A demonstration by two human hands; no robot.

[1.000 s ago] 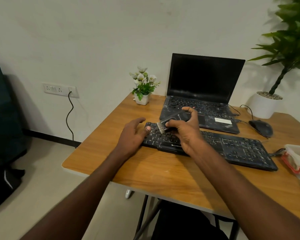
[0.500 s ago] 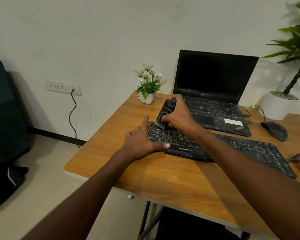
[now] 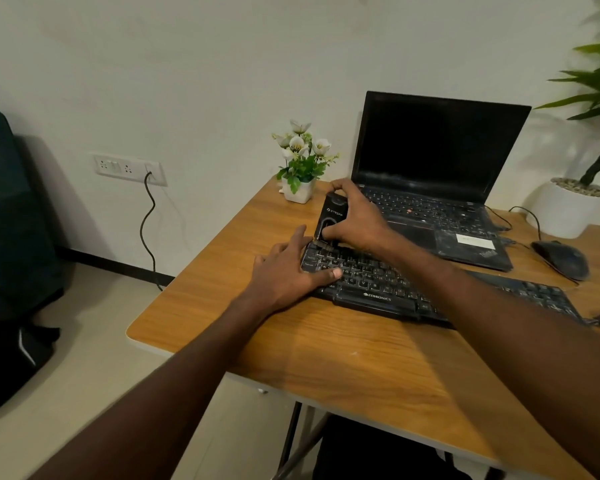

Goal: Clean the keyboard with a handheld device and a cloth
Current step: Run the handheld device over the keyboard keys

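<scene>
Because the keyboard (image 3: pixel 388 289) would slide under brushing, I keep my left hand (image 3: pixel 288 271) flat and spread over its near-left corner at the centre of the frame, thumb pressing the keys, holding nothing. My right hand (image 3: pixel 355 216) wraps round the black handheld device (image 3: pixel 331 220), held steeply upright so its brush end meets the top-left row of keys. The keyboard lies slantwise on the counter (image 3: pixel 326 358), just in front of the laptop (image 3: pixel 437 188). I see no cloth here; wiping, I judge, comes later.
</scene>
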